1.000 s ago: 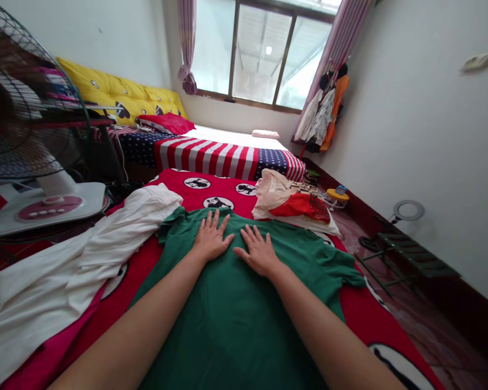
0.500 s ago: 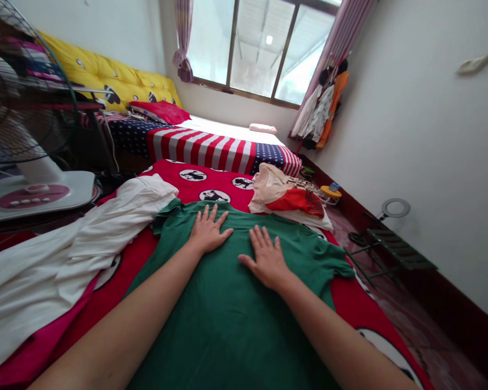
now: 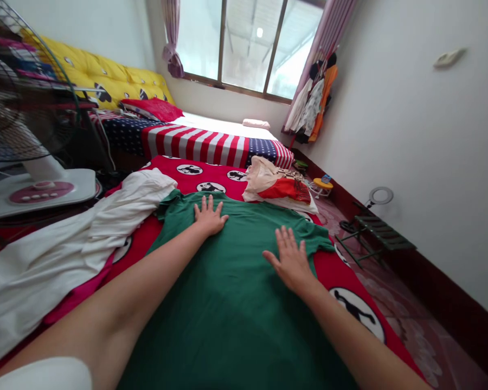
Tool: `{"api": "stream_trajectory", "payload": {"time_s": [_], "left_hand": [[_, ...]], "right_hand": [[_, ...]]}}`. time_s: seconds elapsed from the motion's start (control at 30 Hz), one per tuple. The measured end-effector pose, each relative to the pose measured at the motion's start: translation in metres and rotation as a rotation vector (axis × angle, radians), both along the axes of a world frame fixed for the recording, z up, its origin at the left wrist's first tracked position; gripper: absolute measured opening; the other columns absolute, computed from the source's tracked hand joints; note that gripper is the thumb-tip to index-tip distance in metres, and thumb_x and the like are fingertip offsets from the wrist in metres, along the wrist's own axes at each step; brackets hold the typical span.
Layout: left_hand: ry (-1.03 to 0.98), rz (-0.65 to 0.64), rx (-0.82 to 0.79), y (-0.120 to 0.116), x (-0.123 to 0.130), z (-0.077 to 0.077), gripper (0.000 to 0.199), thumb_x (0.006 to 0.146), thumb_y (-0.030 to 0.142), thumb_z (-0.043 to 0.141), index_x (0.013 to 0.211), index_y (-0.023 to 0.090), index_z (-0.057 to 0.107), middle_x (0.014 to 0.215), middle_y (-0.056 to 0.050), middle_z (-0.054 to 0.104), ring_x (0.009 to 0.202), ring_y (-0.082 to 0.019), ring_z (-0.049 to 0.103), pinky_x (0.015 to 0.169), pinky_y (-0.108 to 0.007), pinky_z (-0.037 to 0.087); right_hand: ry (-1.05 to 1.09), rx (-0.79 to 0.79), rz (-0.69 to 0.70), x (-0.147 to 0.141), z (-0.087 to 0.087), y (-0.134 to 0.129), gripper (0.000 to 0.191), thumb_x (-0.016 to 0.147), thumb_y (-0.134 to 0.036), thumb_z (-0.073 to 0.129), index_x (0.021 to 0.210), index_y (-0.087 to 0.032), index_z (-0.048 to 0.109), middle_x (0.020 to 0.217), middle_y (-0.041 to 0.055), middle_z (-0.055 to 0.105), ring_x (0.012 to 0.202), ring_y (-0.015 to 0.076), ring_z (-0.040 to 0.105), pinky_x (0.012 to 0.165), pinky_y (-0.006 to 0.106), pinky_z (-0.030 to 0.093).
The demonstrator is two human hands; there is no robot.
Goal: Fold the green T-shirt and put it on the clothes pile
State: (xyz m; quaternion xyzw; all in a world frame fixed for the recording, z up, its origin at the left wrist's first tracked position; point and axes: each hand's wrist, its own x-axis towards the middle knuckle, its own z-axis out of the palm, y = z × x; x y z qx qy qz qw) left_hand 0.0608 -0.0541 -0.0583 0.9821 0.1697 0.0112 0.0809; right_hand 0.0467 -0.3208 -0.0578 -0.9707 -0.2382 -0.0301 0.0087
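A green T-shirt (image 3: 236,281) lies spread out on a red bedspread (image 3: 350,281) with black-and-white round prints. Its collar end points away from me, and a short sleeve reaches out on each side. My left hand (image 3: 210,215) rests flat on the shirt near the left shoulder, fingers spread. On the shirt's right half, below the right sleeve, is my right hand (image 3: 293,259), palm down with fingers stretched; whether it presses the cloth I cannot tell. Neither hand grips anything. The shirt's lower end runs beneath my forearms and out of view.
White cloth (image 3: 65,254) lies rumpled at left, beside a fan (image 3: 40,184). Folded clothes (image 3: 278,187) sit beyond the shirt's right shoulder. A dark folding stool (image 3: 382,233) and a yellow-topped stool (image 3: 322,184) stand along the right wall. Another bed (image 3: 199,143) is under the window.
My right hand has slid right across the green shirt, away from my left hand. My left hand stays near the left shoulder. The view has shifted slightly.
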Motion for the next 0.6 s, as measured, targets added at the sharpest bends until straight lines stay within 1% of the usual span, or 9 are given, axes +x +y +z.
{"api": "stream_trajectory", "payload": {"time_s": [0.07,0.13,0.2,0.27,0.3,0.37,0.47,0.53,0.6], "left_hand": [[0.01,-0.058,-0.002,-0.021,-0.018,0.005,0.064,0.094,0.05,0.032,0.15,0.02,0.023,0.159,-0.014,0.001,0.144,-0.036,-0.002,0.111,-0.059,0.012],[-0.026,-0.193,0.005,-0.038,-0.047,0.001,0.058,0.095,0.046,0.032,0.15,0.027,0.023,0.159,-0.008,0.004,0.145,-0.029,0.0,0.113,-0.054,0.014],[-0.077,-0.335,0.005,-0.045,-0.082,-0.009,0.055,0.096,0.045,0.031,0.149,0.032,0.023,0.159,-0.005,0.008,0.146,-0.026,0.003,0.114,-0.052,0.015],[-0.109,-0.378,0.025,-0.038,-0.114,-0.021,0.057,0.095,0.053,0.032,0.148,0.034,0.027,0.159,-0.004,0.013,0.145,-0.027,0.008,0.114,-0.051,0.015],[-0.118,-0.364,0.041,-0.031,-0.127,-0.026,0.058,0.093,0.057,0.032,0.147,0.034,0.029,0.158,-0.003,0.015,0.145,-0.028,0.01,0.115,-0.051,0.015],[-0.127,-0.306,0.07,-0.013,-0.144,-0.031,0.062,0.091,0.063,0.032,0.146,0.035,0.032,0.158,-0.003,0.018,0.145,-0.028,0.012,0.115,-0.049,0.015],[-0.119,-0.214,0.087,0.008,-0.154,-0.03,0.063,0.09,0.063,0.033,0.146,0.033,0.032,0.157,-0.004,0.02,0.144,-0.028,0.015,0.115,-0.047,0.017],[-0.106,-0.148,0.087,0.009,-0.153,-0.025,0.066,0.09,0.062,0.035,0.146,0.028,0.033,0.156,-0.008,0.021,0.144,-0.029,0.016,0.115,-0.049,0.017],[-0.102,-0.077,0.079,-0.005,-0.149,-0.018,0.067,0.091,0.059,0.037,0.146,0.021,0.036,0.155,-0.014,0.023,0.144,-0.032,0.016,0.114,-0.052,0.018]], "right_hand": [[0.095,0.071,0.204,-0.044,0.003,0.026,0.079,0.091,-0.063,0.029,0.151,-0.014,0.012,0.157,0.0055,0.0,0.146,0.024,-0.001,0.115,0.054,0.01],[0.183,0.104,0.339,-0.078,0.003,0.04,0.079,0.091,-0.061,0.034,0.151,-0.015,0.01,0.157,0.0046,-0.001,0.146,0.0237,-0.002,0.116,0.053,0.01],[0.223,0.12,0.415,-0.095,-0.001,0.04,0.079,0.091,-0.061,0.034,0.151,-0.016,0.011,0.157,0.0042,0.001,0.146,0.0237,0.0,0.116,0.052,0.009],[0.204,0.123,0.43,-0.096,-0.008,0.025,0.078,0.09,-0.064,0.032,0.151,-0.019,0.014,0.157,0.0027,0.005,0.146,0.0237,0.003,0.116,0.052,0.008],[0.18,0.115,0.411,-0.091,-0.012,0.012,0.078,0.09,-0.066,0.03,0.151,-0.021,0.015,0.157,0.0018,0.006,0.146,0.0236,0.005,0.116,0.052,0.009],[0.116,0.08,0.317,-0.077,-0.021,-0.019,0.077,0.09,-0.067,0.028,0.151,-0.02,0.017,0.157,0.0015,0.009,0.145,0.0233,0.007,0.116,0.05,0.012],[0.006,0.019,0.116,-0.055,-0.033,-0.068,0.078,0.091,-0.064,0.027,0.15,-0.014,0.02,0.157,0.0054,0.012,0.145,0.0225,0.011,0.116,0.047,0.016],[-0.039,-0.039,-0.001,-0.047,-0.037,-0.09,0.077,0.091,-0.061,0.028,0.149,-0.011,0.022,0.156,0.008,0.016,0.144,0.0244,0.014,0.116,0.05,0.017],[-0.093,-0.087,-0.095,-0.046,-0.034,-0.093,0.078,0.09,-0.059,0.033,0.147,-0.007,0.026,0.155,0.0124,0.016,0.144,0.0285,0.013,0.114,0.056,0.014]]}}
